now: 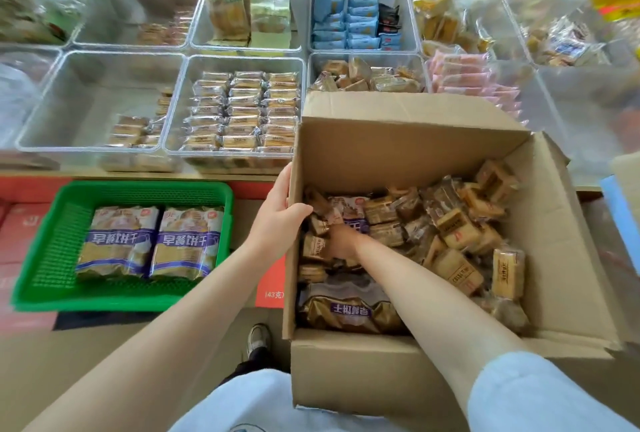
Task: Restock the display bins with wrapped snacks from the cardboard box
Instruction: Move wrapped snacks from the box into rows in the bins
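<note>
Restocking looks midway: left hand (277,220) grips the cardboard box (408,151) wall, right hand's (341,243) fingers curl among snacks (457,230); one bin (69,99) remains nearly bare.

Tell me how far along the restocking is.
Done: the clear plastic bin of neat brown snack rows looks full. In hand: the right hand digs among packets in the brown cardboard box; the left hand holds its wall. Left: the neighbouring clear bin is mostly bare.

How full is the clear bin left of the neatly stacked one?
Mostly empty: the clear bin holds only a few snacks along its right side, bare floor elsewhere.
</note>
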A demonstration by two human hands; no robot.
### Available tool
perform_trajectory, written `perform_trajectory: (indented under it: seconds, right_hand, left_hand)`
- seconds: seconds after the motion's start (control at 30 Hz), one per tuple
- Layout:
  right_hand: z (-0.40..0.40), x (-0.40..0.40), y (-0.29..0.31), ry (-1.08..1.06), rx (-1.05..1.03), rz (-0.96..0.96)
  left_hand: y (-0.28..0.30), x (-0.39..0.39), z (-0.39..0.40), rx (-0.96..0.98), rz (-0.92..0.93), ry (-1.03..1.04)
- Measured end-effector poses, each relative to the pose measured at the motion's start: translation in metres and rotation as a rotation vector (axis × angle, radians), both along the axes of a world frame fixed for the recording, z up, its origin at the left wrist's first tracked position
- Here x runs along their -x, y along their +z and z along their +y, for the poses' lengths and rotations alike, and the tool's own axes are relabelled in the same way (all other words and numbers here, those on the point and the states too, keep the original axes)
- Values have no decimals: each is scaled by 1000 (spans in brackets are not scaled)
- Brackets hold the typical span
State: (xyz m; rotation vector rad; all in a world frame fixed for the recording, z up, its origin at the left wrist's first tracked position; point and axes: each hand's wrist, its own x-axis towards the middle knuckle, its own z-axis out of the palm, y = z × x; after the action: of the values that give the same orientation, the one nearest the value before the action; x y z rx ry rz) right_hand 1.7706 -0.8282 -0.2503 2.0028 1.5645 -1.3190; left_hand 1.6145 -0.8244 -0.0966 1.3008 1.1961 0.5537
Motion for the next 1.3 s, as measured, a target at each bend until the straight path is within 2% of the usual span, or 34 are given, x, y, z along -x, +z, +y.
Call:
perform_trajectory:
  seconds: [0.2, 0.3, 0.43, 0.5, 0.6, 0.67, 0.73, 0.8, 0.87, 0.93, 1.07, 1.17, 1.23, 1.3]
  right_hand:
    - [-3, -5, -12, -10, -42, -47]
    - [0, -7, -7, -196, -13, 129]
    - [11, -17, 30, -250, -78, 265]
    - [18, -30, 64, -464, -200, 345]
    - [17, -45, 128, -838, -430, 622]
    - [13, -40, 167, -898, -561, 762]
    - [10, -21, 197, -855, -635, 818]
    - [15, 8, 217, -763, -689, 806]
    - [27, 45, 229, -604, -726, 740]
    - [50, 84, 229, -418, -741, 634]
    - [124, 172, 202, -106, -820, 327]
    - [189, 250, 173, -32, -858, 245]
    - [237, 298, 151, 4, -883, 181]
    - [286, 335, 126, -14, -874, 97]
  left_hand:
    - [0, -1, 1, -27, 49, -20]
    - [-3, 0, 4, -34, 67, -23]
    - [-4, 1, 4, -65, 54, -40]
    - [-4, 1, 2, -80, 51, -49]
    - [-6, 5, 3, -43, 63, -71]
    - [-1, 14, 7, -66, 107, -55]
    - [11, 29, 20, -126, 67, 15]
    - [30, 51, 41, -100, -75, 26]
    - [46, 83, 69, -4, -221, -40]
    - [52, 123, 99, 6, -245, -95]
    - [28, 219, 165, -105, -166, -82]
    - [-4, 295, 221, -164, -70, -68]
    - [-36, 348, 264, -310, 95, -4]
    - [-71, 398, 305, -469, 415, 30]
